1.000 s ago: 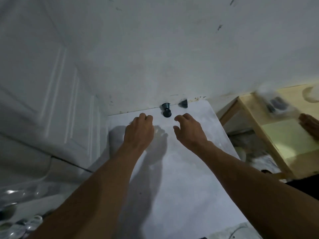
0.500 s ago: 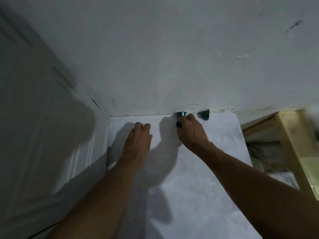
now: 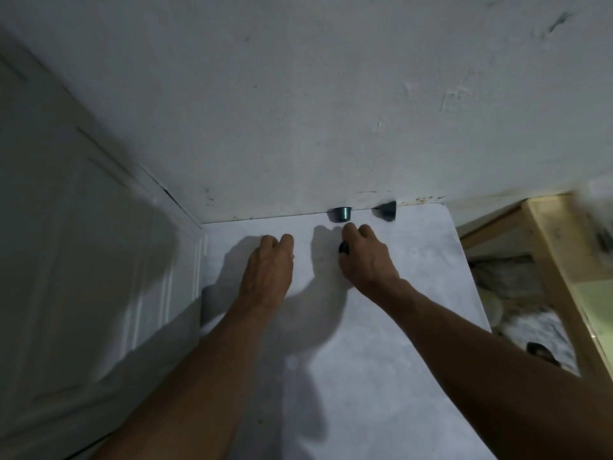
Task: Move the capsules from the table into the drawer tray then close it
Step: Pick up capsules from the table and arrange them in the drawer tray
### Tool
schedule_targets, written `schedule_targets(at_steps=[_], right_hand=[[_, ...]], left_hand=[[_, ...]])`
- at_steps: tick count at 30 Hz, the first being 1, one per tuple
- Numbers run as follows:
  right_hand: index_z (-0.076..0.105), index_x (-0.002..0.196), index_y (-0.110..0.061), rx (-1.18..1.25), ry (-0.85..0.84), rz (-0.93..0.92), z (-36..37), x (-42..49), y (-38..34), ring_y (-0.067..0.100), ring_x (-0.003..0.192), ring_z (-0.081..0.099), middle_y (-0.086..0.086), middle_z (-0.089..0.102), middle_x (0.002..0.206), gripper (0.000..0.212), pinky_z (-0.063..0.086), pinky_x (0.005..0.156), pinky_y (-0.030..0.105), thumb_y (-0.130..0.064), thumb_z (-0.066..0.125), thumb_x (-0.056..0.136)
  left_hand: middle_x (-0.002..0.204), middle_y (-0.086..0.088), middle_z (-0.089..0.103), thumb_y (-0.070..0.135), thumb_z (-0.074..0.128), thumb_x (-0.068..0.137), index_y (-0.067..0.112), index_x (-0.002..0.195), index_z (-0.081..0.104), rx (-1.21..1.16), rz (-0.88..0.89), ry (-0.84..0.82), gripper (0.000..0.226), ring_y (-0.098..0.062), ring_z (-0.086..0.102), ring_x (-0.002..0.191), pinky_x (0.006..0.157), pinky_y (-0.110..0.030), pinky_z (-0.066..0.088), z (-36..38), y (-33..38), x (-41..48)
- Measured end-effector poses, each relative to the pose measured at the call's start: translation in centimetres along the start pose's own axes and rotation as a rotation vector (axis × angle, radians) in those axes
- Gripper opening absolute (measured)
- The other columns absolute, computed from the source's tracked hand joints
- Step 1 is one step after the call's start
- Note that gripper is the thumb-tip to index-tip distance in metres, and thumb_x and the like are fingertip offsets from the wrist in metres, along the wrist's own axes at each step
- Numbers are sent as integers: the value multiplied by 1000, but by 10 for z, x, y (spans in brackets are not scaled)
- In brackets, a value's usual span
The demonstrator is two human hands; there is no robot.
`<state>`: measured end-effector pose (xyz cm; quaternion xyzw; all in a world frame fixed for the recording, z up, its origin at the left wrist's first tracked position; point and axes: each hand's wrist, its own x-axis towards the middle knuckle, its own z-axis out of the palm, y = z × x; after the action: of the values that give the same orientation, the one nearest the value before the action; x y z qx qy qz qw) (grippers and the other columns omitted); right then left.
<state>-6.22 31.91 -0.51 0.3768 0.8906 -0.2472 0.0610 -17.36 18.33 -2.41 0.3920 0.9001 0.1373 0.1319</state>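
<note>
A white plastered wall (image 3: 331, 94) fills the upper part of the view, scuffed and chipped, with dark specks along its foot. At the left stands a white panelled door (image 3: 83, 260), meeting the wall in the corner. Below them lies the worktop (image 3: 381, 376), pale and faintly mottled, its far edge tight against the wall and its left edge beside the door. The light is dim, and the 2 forearms throw heavy shadows across the surface toward the far left corner. Past the right edge a bare wooden frame (image 3: 550, 260) slants down the view, with blurred clutter on the floor under it.

The left grip (image 3: 268, 270) hovers or rests near the far edge, left of centre, back of the hand up and fingers bent under. I cannot tell whether it holds anything. The right grip (image 3: 368, 260) is just beside it, closer to the far edge, and pinches a dark capsule (image 3: 344, 249) between thumb and forefinger.

2 more capsules remain on the worktop. A teal capsule (image 3: 342, 214) sits at the far edge against the wall, wide end up, just beyond the right fingertips (image 3: 348, 229). A corner capsule (image 3: 385, 210) lies tipped at the far right corner, also touching the wall.
</note>
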Motion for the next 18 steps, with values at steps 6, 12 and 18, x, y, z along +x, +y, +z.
schedule_targets(at_steps=[6, 12, 18], right_hand=[[53, 102, -5, 7, 26, 41, -10, -29, -2, 32, 72, 52, 14, 41, 105, 17, 54, 75, 43, -5, 50, 86], [44, 96, -5, 6, 150, 22, -35, -64, -12, 38, 70, 52, 17, 41, 105, 16, 52, 65, 42, -1, 52, 82], [53, 111, -5, -31, 247, -80, -56, -102, -18, 32, 94, 54, 13, 51, 113, 32, 45, 76, 31, -15, 53, 81]], left_hand=[[87, -11, 50, 11, 51, 91, 11, 87, 46, -61, 35, 51, 6, -28, 52, 73, 59, -30, 36, -18, 17, -10], [110, -15, 49, 12, 57, 89, 17, 114, 56, -189, 19, 70, 26, -33, 57, 92, 77, -31, 43, -46, 45, -38], [125, -8, 45, 17, 69, 84, 16, 131, 50, -335, -59, 155, 51, -29, 53, 112, 93, -32, 44, -70, 67, -82]])
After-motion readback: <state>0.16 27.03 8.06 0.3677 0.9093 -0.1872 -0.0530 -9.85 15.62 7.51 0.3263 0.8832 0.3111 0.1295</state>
